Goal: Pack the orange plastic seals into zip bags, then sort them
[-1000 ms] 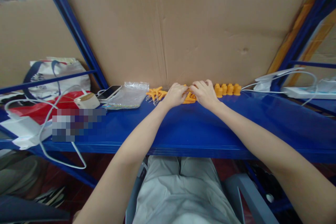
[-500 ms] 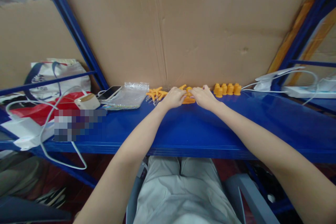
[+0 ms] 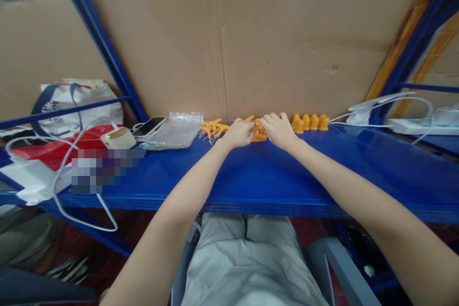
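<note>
Over the back of the blue table, my left hand (image 3: 239, 134) and my right hand (image 3: 278, 130) come close together. Both have curled fingers on a small orange plastic piece (image 3: 257, 125) between them; the fingers hide much of its shape. Just beneath lies another orange part (image 3: 260, 138) on the table. To the left of my left hand is a pile of orange branching pieces (image 3: 215, 127), with short metal chains (image 3: 212, 138) at its front. Right of my right hand stand several orange knobbed, bell-like pieces (image 3: 311, 123), grouped in rows.
Clear plastic bags (image 3: 175, 131) and a phone (image 3: 150, 127) lie left of the pile. Further left are white cables, a charger (image 3: 118, 138), a red bag (image 3: 96, 141) and a cloth bag (image 3: 82, 105). A power strip (image 3: 409, 126) is at right; cardboard (image 3: 287, 43) stands behind.
My right hand has shifted slightly up and its fingers have changed position on the orange piece. My left hand stays almost in place. The things on the table look unmoved.
</note>
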{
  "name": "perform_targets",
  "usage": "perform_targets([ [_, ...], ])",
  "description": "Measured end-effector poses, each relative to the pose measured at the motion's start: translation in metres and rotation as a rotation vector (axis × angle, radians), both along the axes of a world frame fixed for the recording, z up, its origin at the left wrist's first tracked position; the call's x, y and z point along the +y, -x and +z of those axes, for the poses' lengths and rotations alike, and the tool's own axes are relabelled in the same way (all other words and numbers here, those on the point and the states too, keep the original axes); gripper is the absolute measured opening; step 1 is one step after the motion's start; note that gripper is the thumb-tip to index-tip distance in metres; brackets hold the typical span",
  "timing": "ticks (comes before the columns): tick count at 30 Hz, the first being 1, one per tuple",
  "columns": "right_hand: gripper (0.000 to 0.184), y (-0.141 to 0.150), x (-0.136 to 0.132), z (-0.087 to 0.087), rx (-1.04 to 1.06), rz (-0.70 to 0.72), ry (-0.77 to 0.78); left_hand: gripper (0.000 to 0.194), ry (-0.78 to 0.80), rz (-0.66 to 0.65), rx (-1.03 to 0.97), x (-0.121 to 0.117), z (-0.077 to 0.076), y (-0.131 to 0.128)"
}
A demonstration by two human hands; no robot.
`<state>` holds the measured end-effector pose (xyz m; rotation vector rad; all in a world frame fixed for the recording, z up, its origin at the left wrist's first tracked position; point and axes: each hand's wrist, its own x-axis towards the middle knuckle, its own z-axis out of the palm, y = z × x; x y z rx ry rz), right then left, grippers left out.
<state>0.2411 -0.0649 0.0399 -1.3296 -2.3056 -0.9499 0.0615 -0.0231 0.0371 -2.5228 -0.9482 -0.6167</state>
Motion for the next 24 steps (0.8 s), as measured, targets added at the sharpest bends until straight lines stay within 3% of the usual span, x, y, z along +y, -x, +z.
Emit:
perform_targets([
  [9,0.031,-0.012,0.01,-0.009,-0.038,0.08,0.137,0.024,0.071,0.038,0.076,-0.003,0.0,0.001],
  [15,0.024,-0.016,0.016,-0.009,0.023,0.157,0.122,0.022,0.11,0.057,0.078,-0.008,0.002,-0.002],
  [24,0.026,-0.013,0.011,-0.009,0.055,0.098,0.274,0.022,0.136,0.024,0.056,-0.007,0.0,0.001],
])
